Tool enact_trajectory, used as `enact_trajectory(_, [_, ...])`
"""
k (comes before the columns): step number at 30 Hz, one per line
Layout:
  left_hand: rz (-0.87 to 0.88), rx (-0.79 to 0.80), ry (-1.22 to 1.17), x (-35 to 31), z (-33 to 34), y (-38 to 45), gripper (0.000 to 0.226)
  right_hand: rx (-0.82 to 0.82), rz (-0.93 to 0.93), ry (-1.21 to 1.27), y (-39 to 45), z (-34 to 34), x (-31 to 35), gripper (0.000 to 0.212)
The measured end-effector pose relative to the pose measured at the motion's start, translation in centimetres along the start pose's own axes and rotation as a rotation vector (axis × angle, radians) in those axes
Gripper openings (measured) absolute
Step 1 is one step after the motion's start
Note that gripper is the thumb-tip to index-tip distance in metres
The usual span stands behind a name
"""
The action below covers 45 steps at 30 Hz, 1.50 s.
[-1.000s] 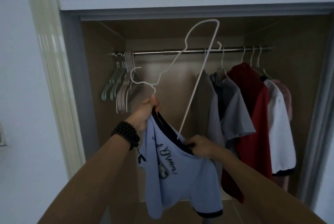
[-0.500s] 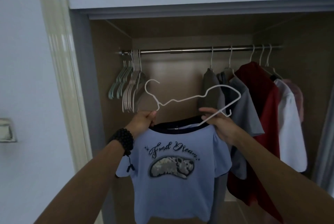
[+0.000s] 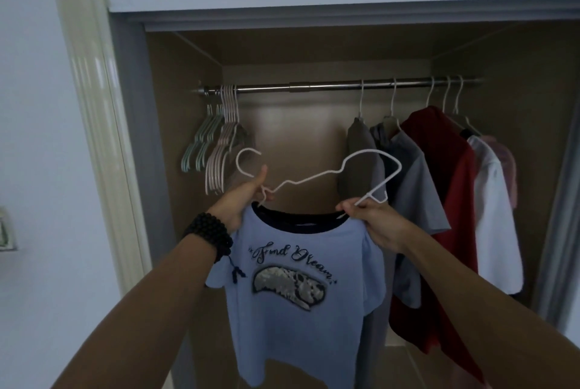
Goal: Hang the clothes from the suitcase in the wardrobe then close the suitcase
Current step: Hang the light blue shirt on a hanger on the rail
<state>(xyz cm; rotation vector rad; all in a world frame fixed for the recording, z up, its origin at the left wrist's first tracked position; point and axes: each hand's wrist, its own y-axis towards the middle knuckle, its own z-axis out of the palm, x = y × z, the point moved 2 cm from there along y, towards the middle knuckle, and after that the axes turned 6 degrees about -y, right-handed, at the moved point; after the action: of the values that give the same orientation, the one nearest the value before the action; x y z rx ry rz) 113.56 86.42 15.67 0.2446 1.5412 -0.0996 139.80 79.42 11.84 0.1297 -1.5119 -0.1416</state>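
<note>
Head view: I see the left hand (image 3: 243, 200) gripping the white hanger (image 3: 317, 179) at its neck together with the collar of the light blue T-shirt (image 3: 298, 300), thumb up. The right hand (image 3: 373, 225) pinches the shirt's other shoulder and the hanger's lower bar. Shirt hangs in front of the open wardrobe (image 3: 188, 106), below the rail (image 3: 314, 86). Empty hangers (image 3: 216, 150) bunched left; hung clothes (image 3: 439, 187) crowd the right, just behind the hanger's far end.

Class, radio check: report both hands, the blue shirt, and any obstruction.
Left hand grips white hanger neck. Right hand pinches blue shirt collar and hanger. Hanger mostly outside shirt. Rail bare mid-span.
</note>
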Motion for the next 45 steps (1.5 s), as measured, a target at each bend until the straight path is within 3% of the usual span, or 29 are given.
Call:
enact_trajectory(2, [0.023, -0.094, -0.018, 0.0, 0.3, 0.2, 0.049, 0.038, 0.021, -0.098, -0.3, -0.3, -0.1, 0.011])
enact_trajectory(5, [0.106, -0.224, 0.034, 0.7, 0.0, 0.4, 0.044, -0.005, 0.049, -0.389, -0.6, -1.0, -0.2, 0.026])
enact_trajectory(7, [0.123, -0.268, 0.055, 1.0, -0.7, 0.4, 0.045, -0.116, 0.077, -0.377, -0.8, -2.0, -0.3, 0.029])
enact_trajectory(10, [0.136, -0.335, 0.073, 1.4, -1.7, 0.3, 0.045, -0.277, 0.102, -0.276, -0.5, -4.1, 0.0, 0.013])
enact_trajectory(14, [0.152, -0.444, 0.059, 2.3, -2.2, 0.4, 0.043, -0.335, 0.101, -0.360, -0.6, -5.2, 0.9, 0.021])
enact_trajectory(20, [0.166, -0.493, 0.253, 3.1, -1.4, 0.1, 0.043, -0.392, 0.073, -0.368, -1.4, -5.5, 1.8, 0.024])
enact_trajectory(26, [0.221, -0.432, 0.490, 3.3, 0.2, -0.3, 0.049, -0.527, 0.027, -0.396, -1.5, -6.1, 2.4, 0.016])
enact_trajectory(29, [0.235, -0.386, 0.575, 2.9, 0.8, -0.4, 0.051, -0.590, -0.092, -0.591, -2.2, -5.6, 3.0, 0.013])
enact_trajectory(37, [0.299, -0.337, 0.778, 1.1, 1.7, -1.6, 0.056, -0.711, -0.315, -0.714, -3.3, -4.0, 5.3, 0.014])
enact_trajectory(40, [0.349, -0.228, 0.886, 1.2, 3.0, -2.2, 0.059, -0.642, -0.409, -0.865, -2.9, -2.9, 5.6, 0.013])
enact_trajectory(45, [0.350, 0.133, 0.871, 0.5, 5.1, -2.7, 0.059, -0.501, -0.557, -1.044, -2.0, -0.3, 5.8, 0.013])
